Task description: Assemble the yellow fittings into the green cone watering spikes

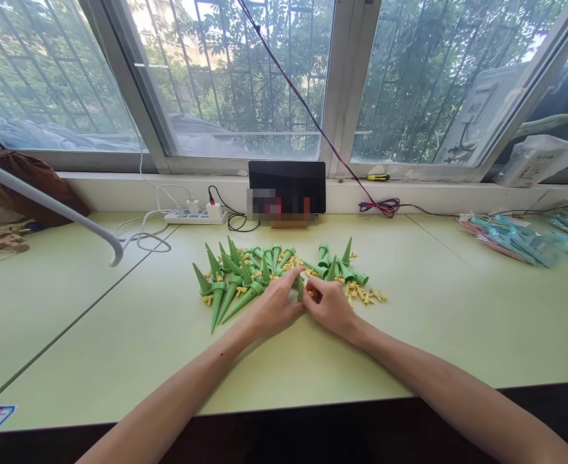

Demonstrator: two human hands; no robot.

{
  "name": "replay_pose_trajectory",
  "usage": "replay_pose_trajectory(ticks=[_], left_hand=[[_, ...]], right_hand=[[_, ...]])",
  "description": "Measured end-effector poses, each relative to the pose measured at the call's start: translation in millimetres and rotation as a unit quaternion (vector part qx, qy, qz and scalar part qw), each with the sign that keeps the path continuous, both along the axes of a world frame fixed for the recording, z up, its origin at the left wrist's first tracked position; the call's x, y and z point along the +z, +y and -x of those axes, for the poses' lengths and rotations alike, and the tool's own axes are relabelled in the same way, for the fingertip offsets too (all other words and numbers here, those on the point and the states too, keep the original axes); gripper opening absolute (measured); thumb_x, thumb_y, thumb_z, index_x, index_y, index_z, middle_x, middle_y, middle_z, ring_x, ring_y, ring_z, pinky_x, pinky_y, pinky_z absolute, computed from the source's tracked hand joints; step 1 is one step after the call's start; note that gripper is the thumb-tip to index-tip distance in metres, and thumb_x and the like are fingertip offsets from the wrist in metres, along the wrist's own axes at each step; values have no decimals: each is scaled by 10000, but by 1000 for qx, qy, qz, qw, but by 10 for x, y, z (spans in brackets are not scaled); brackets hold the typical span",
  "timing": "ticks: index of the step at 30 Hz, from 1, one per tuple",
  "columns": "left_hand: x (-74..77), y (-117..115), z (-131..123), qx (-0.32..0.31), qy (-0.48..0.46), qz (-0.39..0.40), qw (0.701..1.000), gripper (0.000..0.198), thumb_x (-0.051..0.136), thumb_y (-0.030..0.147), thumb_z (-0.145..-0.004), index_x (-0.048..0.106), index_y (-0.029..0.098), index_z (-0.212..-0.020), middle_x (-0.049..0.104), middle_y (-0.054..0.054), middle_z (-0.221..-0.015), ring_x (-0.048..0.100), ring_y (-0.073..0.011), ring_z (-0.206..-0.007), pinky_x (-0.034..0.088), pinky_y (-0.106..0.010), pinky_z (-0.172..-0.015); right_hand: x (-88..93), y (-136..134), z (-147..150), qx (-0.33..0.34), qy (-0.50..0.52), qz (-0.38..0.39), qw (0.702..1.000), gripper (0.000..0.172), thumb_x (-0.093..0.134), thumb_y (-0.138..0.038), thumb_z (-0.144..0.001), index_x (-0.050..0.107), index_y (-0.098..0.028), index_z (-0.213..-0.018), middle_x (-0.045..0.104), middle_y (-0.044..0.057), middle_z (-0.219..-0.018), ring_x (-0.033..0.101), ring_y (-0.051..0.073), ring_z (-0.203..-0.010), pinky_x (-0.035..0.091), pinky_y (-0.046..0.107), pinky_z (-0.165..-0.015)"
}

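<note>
My left hand (280, 298) is closed around a small green plastic watering spike (300, 290), held upright near the front of the pile. Right beside it, my right hand (331, 305) pinches a small yellow plastic valve piece (310, 294) against the spike's side; the fingers partly hide the contact. To the left lies a heap of green spikes (236, 277), some standing tip up and others lying flat. More green spikes (346, 270) lie behind my right hand. Loose yellow valve pieces (361, 294) are scattered to its right and among the spikes.
A dark tablet (288, 183) stands on a wooden holder by the window. A power strip (196, 217) with cables is at the back left, and a white lamp arm (52, 196) reaches in. Bundled wire (380, 207) and bagged blue-green items (511, 238) lie toward the right.
</note>
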State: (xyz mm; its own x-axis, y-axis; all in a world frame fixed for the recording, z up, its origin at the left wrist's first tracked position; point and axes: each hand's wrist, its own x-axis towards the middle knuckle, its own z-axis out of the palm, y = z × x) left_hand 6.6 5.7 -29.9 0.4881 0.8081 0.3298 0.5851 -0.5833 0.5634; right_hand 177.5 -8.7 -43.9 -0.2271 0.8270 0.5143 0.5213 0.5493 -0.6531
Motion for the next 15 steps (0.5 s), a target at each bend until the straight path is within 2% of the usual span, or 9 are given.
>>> replay_pose_trajectory(ticks=[4, 9, 12, 15], left_hand=[[0, -9, 12, -20, -7, -37, 999, 635, 614, 183, -798, 441, 208, -1409, 573, -110, -1379, 540, -275, -1274, 435, -402, -1080], [47, -34, 19, -51, -22, -53, 997, 629, 554, 90, -777, 438, 208, -1384, 563, -113, -1349, 527, -253, -1269, 415, -404, -1102], [80, -32, 12, -35, -46, -60, 997, 510, 510, 113, -858, 445, 217, -1353, 606, -98, -1265, 554, -233, -1224, 420, -399, -1082], [93, -18, 8, -34, -67, -49, 996, 393, 438, 163, -953, 451, 221, -1341, 643, -78, -1149, 625, -195, -1062, 476, -350, -977]], right_hand=[[-5, 1, -26, -5, -12, 15, 1000, 170, 539, -187, -839, 469, -197, -684, 488, -46, -566, 421, 101, -502, 306, 220, -525], [-16, 6, -40, -12, -21, 35, 999, 114, 567, -198, -837, 557, -193, -723, 499, -49, -537, 439, 107, -484, 331, 216, -525], [-15, -2, -40, -20, -31, 40, 998, 96, 576, -207, -843, 606, -191, -754, 496, -53, -519, 437, 108, -470, 336, 217, -523], [-16, -5, -37, -19, -29, 41, 999, 91, 581, -227, -855, 636, -189, -794, 495, -55, -512, 447, 107, -467, 336, 216, -523]])
